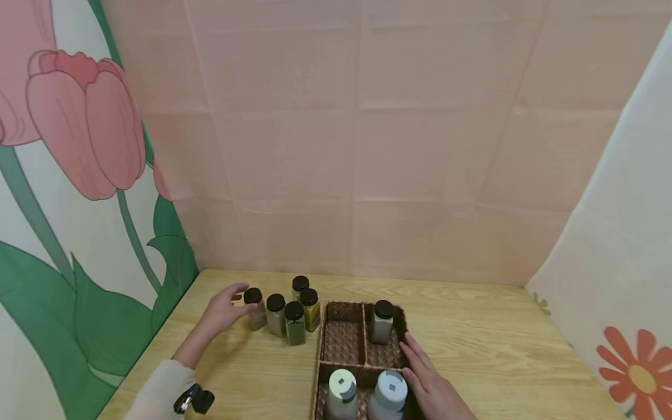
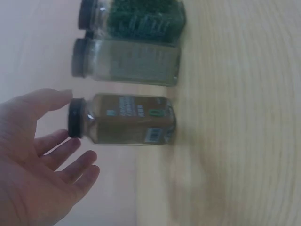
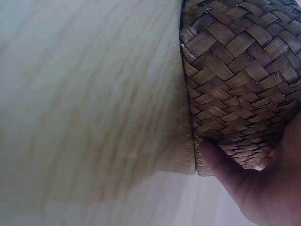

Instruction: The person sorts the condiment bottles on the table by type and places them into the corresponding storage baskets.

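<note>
At the left end of a group of spice jars, my left hand (image 1: 221, 312) reaches around the black cap of a jar of brown powder (image 2: 131, 120). Thumb and fingers are spread on either side of that cap, and no firm grip shows. My right hand (image 1: 433, 386) rests along the right side of a woven basket (image 1: 342, 345) with compartments. In the right wrist view its thumb (image 3: 218, 162) lies against the woven wall. A black-capped jar (image 1: 382, 324) stands in the back right compartment. Two white-lidded bottles, one left (image 1: 342, 388) and one right (image 1: 391, 392), stand in the front part.
Beside the brown jar stand a pale greyish-green jar (image 1: 276, 318), a green herb jar (image 1: 295, 326), a yellow jar (image 1: 310, 312) and another black-capped jar (image 1: 300, 286) behind. All are on a wooden table (image 1: 483, 338). A pink cloth (image 1: 357, 146) hangs behind, with patterned cloths at both sides.
</note>
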Demonstrator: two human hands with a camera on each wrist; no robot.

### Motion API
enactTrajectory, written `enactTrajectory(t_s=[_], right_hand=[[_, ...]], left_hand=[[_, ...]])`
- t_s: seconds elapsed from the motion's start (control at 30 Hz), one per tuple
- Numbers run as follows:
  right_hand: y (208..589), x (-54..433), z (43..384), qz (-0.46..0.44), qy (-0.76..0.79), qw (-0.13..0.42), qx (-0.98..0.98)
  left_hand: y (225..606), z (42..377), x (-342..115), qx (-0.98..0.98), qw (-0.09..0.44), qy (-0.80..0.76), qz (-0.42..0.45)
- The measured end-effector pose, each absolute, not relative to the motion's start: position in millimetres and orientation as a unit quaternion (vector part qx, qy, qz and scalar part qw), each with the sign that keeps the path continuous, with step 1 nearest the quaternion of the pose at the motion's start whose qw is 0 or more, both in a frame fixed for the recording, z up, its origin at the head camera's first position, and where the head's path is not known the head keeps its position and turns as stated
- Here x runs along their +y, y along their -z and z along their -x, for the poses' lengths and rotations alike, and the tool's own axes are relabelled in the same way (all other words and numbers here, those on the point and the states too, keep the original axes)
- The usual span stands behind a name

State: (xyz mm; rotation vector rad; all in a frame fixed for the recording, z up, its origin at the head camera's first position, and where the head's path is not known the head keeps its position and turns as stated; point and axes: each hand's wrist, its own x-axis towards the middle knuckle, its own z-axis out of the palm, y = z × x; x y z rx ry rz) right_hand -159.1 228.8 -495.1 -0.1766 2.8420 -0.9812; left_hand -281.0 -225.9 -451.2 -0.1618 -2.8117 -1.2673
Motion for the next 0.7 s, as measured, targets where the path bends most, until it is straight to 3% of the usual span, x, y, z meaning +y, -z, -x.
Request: enactTrajectory(t_s=[0.7], right_hand=[[495, 229, 157, 0.067, 0.322, 0.053, 0.943]], left_hand=[[489, 301, -224, -0.896, 0.035, 0.440, 0.049]])
